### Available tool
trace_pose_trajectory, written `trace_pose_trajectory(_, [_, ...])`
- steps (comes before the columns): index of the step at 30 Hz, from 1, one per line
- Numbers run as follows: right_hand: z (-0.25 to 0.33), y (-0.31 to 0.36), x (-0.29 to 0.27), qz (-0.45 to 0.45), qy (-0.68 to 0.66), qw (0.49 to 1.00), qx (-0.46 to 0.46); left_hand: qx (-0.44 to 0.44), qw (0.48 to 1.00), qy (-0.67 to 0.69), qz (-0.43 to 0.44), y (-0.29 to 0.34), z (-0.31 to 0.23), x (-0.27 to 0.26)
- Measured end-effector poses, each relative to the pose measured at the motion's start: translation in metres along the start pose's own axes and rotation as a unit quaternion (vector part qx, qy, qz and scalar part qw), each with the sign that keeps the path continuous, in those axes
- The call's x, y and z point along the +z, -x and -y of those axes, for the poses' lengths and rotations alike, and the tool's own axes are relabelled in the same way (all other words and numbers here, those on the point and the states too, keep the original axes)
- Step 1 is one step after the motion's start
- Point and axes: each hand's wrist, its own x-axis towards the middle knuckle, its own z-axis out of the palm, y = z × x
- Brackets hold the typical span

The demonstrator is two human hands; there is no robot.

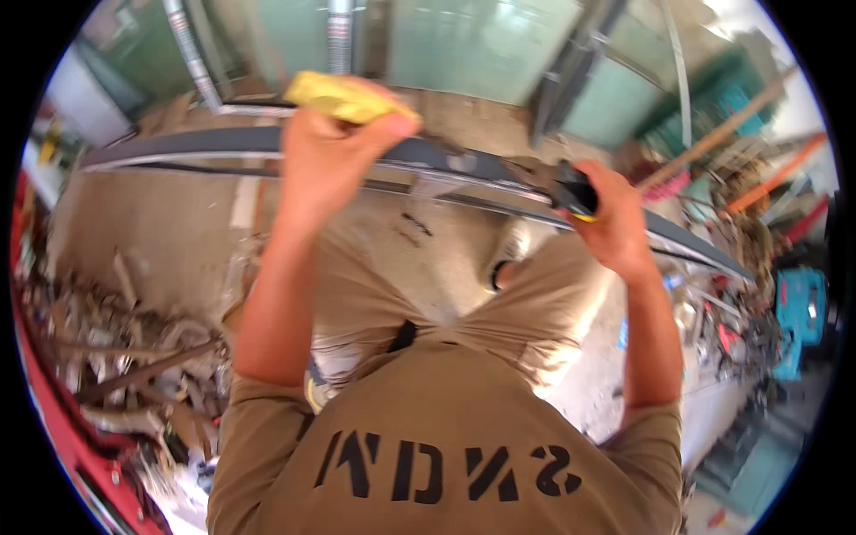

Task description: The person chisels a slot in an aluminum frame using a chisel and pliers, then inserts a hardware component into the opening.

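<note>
My left hand (325,165) is closed around a yellow object (343,96), blurred by motion, so I cannot tell its kind. It is held over a long dark grey metal bar (214,143) that runs across in front of me. On the right, my right hand (615,218) grips a black object with a yellow edge (575,190), held at the bar; its kind does not show. A dark brownish patch (526,171) lies along the bar just left of that hand. Beneath the bar are my legs in tan trousers (544,294).
Glass panels (481,49) and metal strips (339,36) stand beyond the bar. Scrap wood and debris (152,366) are heaped at the left, beside a red edge (53,401). A teal toolbox (800,312), a wooden pole (713,134) and clutter lie at the right.
</note>
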Motion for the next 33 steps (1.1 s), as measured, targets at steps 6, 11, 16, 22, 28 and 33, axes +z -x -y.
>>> trace_pose_trajectory(6, [-0.016,-0.027,-0.021,-0.001,-0.026,0.998,0.063,0.017,0.998,-0.039,0.038,-0.038,0.006,0.023])
trace_pose_trajectory(11, [-0.018,-0.043,-0.005,-0.022,-0.035,0.999,0.02,-0.035,0.997,-0.055,0.051,-0.052,0.014,0.004])
trace_pose_trajectory(16, [-0.019,-0.046,-0.012,-0.009,-0.055,0.998,0.026,-0.037,0.996,-0.024,0.071,-0.061,0.017,0.004])
trace_pose_trajectory(22, [-0.027,-0.051,-0.007,-0.029,-0.022,0.999,0.009,-0.035,0.995,-0.041,0.086,-0.067,0.016,0.001])
trace_pose_trajectory(28, [-0.044,-0.09,-0.003,0.001,-0.05,0.996,0.073,-0.045,0.993,-0.103,0.039,-0.11,0.032,0.011])
trace_pose_trajectory(33, [-0.059,-0.109,-0.013,0.012,-0.069,0.994,0.085,-0.007,0.992,-0.113,0.049,-0.143,0.037,0.027])
